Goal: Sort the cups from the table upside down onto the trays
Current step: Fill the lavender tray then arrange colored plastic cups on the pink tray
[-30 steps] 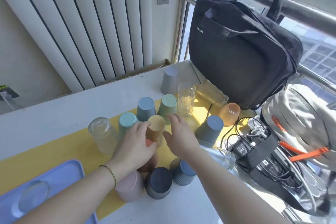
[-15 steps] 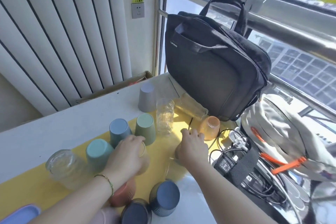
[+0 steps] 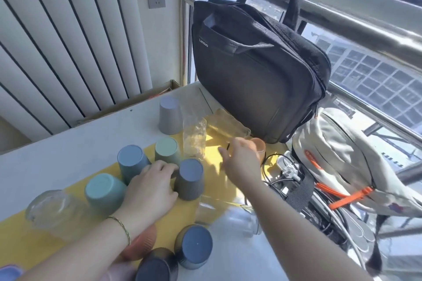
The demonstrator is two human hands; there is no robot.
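Several upside-down cups stand on a yellow mat [image 3: 214,150]: grey [image 3: 170,115], green [image 3: 166,150], blue [image 3: 131,162], teal [image 3: 104,191] and a dark grey-blue cup [image 3: 190,178]. My left hand [image 3: 153,187] curls palm-down beside the dark grey-blue cup, covering the tan cup it held. My right hand [image 3: 242,162] has its fingers apart and reaches to the orange translucent cup [image 3: 260,147] by the bag. Clear glasses stand upright [image 3: 194,138] or upside down [image 3: 49,207], or lie on their sides [image 3: 228,124]. Only a corner of the lilac tray [image 3: 8,272] shows.
A black laptop bag [image 3: 258,80] stands at the table's far right, with a grey backpack [image 3: 338,155] and tangled cables [image 3: 285,178] beside it. Two dark blue cups [image 3: 194,248], a terracotta cup [image 3: 142,244] and a toppled glass [image 3: 230,219] crowd the near edge.
My right hand slid the dark grey-blue cup left beside my left hand, let go, and moved toward the orange cup. My left hand stayed over the tan cup. The view swung right.
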